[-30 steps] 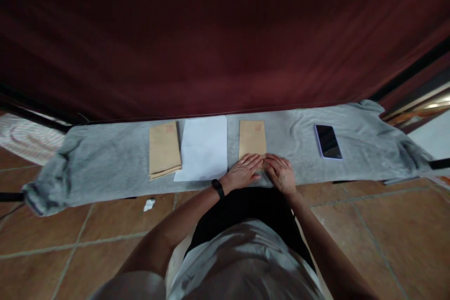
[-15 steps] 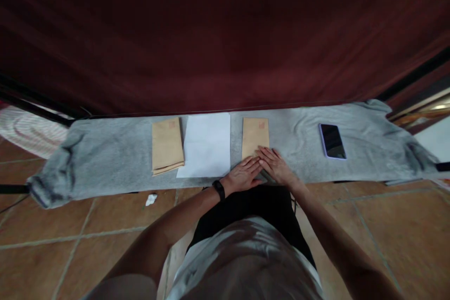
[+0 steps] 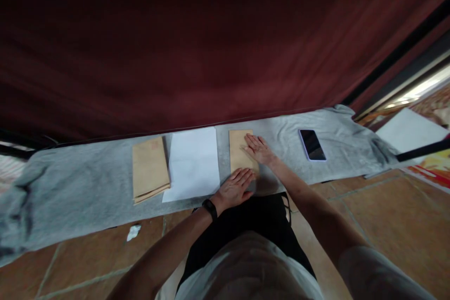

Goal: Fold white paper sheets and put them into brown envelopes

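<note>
A brown paper envelope (image 3: 237, 149) lies on the grey cloth in front of me. My left hand (image 3: 235, 188), with a black band at the wrist, rests flat across its near end, fingers stretched out. Farther up, my right hand (image 3: 259, 149) lies flat over the envelope's right edge, fingers extended and holding nothing. White paper sheets (image 3: 193, 161) lie left of this envelope, apart from both hands. Beyond them is a stack of brown envelopes (image 3: 149, 166), whose near edges show several layers and touch or slightly overlap the paper.
The grey cloth (image 3: 87, 183) covers a narrow bench. A phone (image 3: 312, 145) in a purple case lies on it at the right. A dark red curtain (image 3: 211, 56) hangs along the back. A crumpled white scrap (image 3: 133, 232) is on the tiled floor.
My right hand has slid away from me up the envelope's right side, parting from my left hand. The left stays at the near end. The camera view has turned a little.
</note>
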`<action>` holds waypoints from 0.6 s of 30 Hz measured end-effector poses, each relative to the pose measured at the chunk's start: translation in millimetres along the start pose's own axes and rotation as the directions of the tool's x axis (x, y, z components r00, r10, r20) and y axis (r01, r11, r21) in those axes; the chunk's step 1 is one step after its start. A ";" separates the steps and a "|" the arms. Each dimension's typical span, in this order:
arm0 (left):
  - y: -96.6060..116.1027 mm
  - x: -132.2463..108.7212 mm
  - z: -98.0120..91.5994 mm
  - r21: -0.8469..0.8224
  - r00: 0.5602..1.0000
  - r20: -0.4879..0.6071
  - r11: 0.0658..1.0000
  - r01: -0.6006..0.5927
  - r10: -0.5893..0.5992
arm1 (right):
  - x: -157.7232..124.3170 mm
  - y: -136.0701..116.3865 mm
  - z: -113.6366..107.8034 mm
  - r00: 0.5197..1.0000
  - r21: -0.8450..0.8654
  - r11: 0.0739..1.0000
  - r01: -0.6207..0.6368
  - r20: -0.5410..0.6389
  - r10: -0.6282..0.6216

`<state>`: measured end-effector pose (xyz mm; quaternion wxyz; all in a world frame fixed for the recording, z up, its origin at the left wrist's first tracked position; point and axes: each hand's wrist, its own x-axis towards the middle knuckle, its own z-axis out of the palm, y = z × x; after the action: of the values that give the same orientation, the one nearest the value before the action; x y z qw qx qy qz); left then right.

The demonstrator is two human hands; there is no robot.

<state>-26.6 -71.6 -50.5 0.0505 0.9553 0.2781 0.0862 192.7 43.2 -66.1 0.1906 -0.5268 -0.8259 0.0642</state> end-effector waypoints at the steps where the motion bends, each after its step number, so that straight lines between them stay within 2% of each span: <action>1: -0.2 -0.1 0.2 0.002 1.000 0.001 1.000 0.001 -0.001 | 3.8 -0.1 0.9 1.000 -0.008 1.000 -0.016 -0.012 0.015; 4: -0.5 -0.1 0.7 0.003 1.000 -0.008 1.000 0.005 -0.005 | 9.2 -3.7 3.6 0.997 -0.039 0.997 -0.068 -0.034 0.066; 7: -0.7 0.0 1.4 -0.011 1.000 -0.031 1.000 0.003 -0.003 | 1.4 -11.1 5.1 0.995 -0.060 0.994 -0.091 -0.042 0.089; 10: -0.9 0.1 2.2 -0.026 0.999 -0.050 1.000 0.009 -0.010 | -19.9 -20.4 3.8 0.999 -0.056 0.998 -0.037 -0.034 0.035; 15: -1.2 -0.7 5.6 -0.042 0.998 -0.062 0.999 0.022 -0.025 | -66.6 -36.3 -3.9 0.993 -0.073 0.993 0.091 0.078 -0.085; 18: -1.6 -1.4 7.1 -0.053 0.996 -0.079 0.998 0.034 -0.038 | -91.9 -44.7 -8.6 0.985 -0.046 0.988 0.146 0.095 -0.141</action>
<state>-27.2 -71.3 -57.9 0.0655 0.9444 0.2948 0.1305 192.4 -59.3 -67.2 0.1425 -0.4673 -0.8710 0.0524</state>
